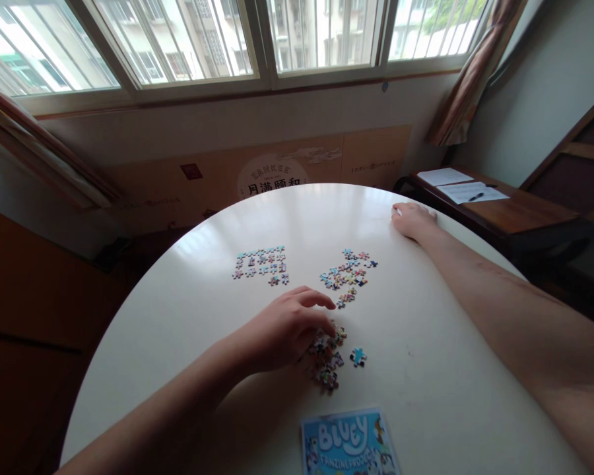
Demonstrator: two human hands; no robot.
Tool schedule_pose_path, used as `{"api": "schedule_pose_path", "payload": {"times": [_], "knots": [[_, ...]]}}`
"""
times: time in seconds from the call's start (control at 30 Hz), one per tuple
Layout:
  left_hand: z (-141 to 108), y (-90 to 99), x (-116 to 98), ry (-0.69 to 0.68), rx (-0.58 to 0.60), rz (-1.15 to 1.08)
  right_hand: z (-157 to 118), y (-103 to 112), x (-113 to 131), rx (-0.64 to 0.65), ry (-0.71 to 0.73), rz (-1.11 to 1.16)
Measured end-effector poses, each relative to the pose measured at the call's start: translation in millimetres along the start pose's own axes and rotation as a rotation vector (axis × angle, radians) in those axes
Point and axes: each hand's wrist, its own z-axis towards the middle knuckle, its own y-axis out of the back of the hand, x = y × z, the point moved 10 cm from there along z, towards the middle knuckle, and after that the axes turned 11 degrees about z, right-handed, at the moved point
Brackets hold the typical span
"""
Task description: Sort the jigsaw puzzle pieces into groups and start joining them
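My left hand (297, 324) is over the near pile of puzzle pieces (329, 363), fingers bent and somewhat apart, fingertips at the pile's upper part. Whether it holds a piece is hidden. One blue piece (358, 357) lies by itself right of this pile. Farther back is a second loose group of pieces (349, 274). To its left, pieces stand in rows (261, 262) with small gaps between them. My right hand (413, 219) rests on the table's far right edge, fingers curled over the rim, partly hidden.
A blue "Bluey" card (349, 443) lies at the near side of the round white table (178, 343). Beyond the right edge stands a brown side table (534, 210) with papers (470, 191) and a pen. A large printed box (376, 155) leans below the window.
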Motion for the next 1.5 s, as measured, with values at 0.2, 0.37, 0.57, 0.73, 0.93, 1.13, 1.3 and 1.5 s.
{"api": "schedule_pose_path", "payload": {"times": [0.2, 0.37, 0.57, 0.73, 0.93, 1.13, 1.3, 1.5], "knots": [[3, -7.2, -6, -0.025, -0.002, 0.105, 0, 0, 0, -0.003, -0.003, -0.005], [5, -16.0, -7, -0.034, 0.030, 0.164, 0, 0, 0, -0.005, -0.005, -0.008], [5, -17.8, -5, -0.002, 0.036, 0.152, 0, 0, 0, -0.002, -0.002, -0.006], [6, -15.6, -5, 0.007, 0.016, 0.116, 1, 0, 0, 0.002, 0.001, -0.007], [5, -13.5, -10, -0.024, 0.026, 0.136, 0, 0, 0, 0.002, 0.003, -0.007], [5, -14.7, -13, -0.047, 0.055, 0.147, 0, 0, 0, 0.006, 0.000, -0.006], [5, -13.4, -13, -0.047, 0.032, 0.125, 0, 0, 0, 0.005, -0.002, -0.007], [4, -12.9, -8, -0.043, 0.004, 0.071, -1, 0, 0, 0.003, 0.005, -0.003]]}}
